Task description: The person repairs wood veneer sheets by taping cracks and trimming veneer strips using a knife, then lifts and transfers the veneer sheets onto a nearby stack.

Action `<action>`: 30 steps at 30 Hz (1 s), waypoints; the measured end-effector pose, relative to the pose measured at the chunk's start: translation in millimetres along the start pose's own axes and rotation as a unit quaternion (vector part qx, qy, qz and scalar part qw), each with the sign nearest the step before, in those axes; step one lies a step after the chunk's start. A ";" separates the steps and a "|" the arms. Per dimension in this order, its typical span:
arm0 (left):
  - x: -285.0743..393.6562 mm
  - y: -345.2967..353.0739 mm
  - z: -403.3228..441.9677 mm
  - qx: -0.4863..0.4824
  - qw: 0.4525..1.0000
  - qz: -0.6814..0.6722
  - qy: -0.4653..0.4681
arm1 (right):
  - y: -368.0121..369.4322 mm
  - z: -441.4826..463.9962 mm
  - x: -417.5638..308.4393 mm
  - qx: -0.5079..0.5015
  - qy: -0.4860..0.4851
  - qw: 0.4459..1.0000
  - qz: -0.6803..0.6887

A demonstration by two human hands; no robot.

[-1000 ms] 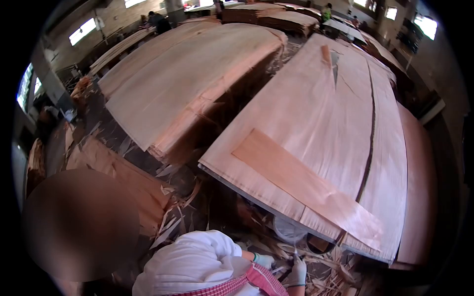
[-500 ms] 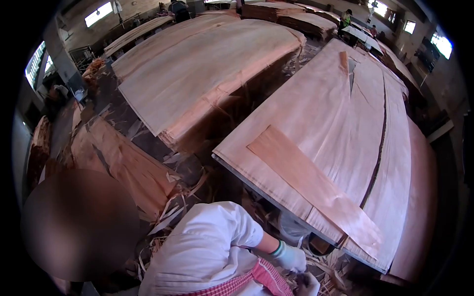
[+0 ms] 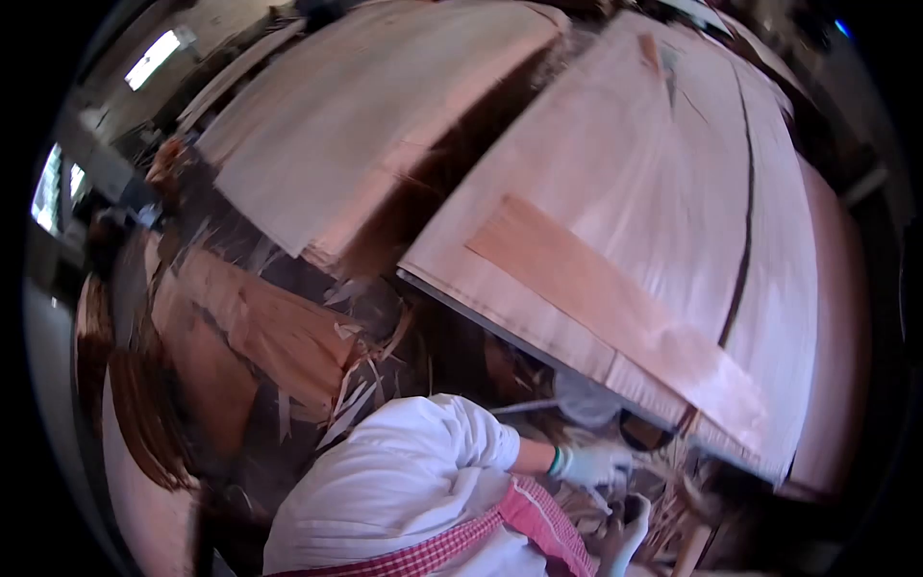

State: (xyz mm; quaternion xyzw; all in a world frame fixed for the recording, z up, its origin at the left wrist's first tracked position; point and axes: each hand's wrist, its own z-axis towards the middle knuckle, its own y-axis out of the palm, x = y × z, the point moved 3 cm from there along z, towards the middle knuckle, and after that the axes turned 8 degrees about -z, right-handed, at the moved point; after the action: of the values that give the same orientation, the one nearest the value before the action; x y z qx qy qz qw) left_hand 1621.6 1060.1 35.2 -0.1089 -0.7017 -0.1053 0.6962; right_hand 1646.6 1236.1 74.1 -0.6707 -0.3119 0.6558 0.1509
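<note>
My left hand [image 3: 588, 466], in a pale glove with a green cuff, is low in the view, beside the near edge of the veneer stack [image 3: 615, 125]. Its fingers are smeared by motion, so their pose is unclear. Just below it is my right hand [image 3: 623, 539], also gloved, with fingers curled; whatever is between them is too dark and blurred to name. Pale veneer scraps [image 3: 663, 486] surround both hands. A loose, darker veneer strip [image 3: 586, 279] lies slantwise across the near end of the stack's top sheet, untouched by either hand.
A second veneer stack [image 3: 385, 106] stands to the left, across a dark gap. Brown veneer pieces [image 3: 288, 332] and shreds litter the floor at left. Curved brown sheets [image 3: 144, 423] are at the lower left. A long dark split [image 3: 747, 221] runs down the right stack's top sheet.
The view has tilted down and shifted, bringing more of the lower left into sight. Both hands appear higher in the picture. The loose strip still lies on the stack.
</note>
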 end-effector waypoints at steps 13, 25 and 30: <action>-215.1 7.4 113.7 0.096 0.911 -0.142 -0.375 | -108.0 17.9 177.9 0.213 0.109 0.861 -0.449; -244.0 60.0 174.7 0.121 0.907 -0.147 -0.375 | 91.1 161.8 203.2 0.248 0.183 0.930 0.200; -150.4 -30.1 66.5 0.157 0.904 -0.144 -0.370 | 92.1 159.9 197.6 0.216 0.150 0.962 0.078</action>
State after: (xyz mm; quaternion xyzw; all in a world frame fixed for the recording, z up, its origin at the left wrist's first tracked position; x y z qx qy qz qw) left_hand 1550.2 1050.4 -115.6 0.0732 -0.9241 -0.0448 0.3723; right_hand 1500.4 1254.8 -152.5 -0.7349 -0.0830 0.6097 0.2853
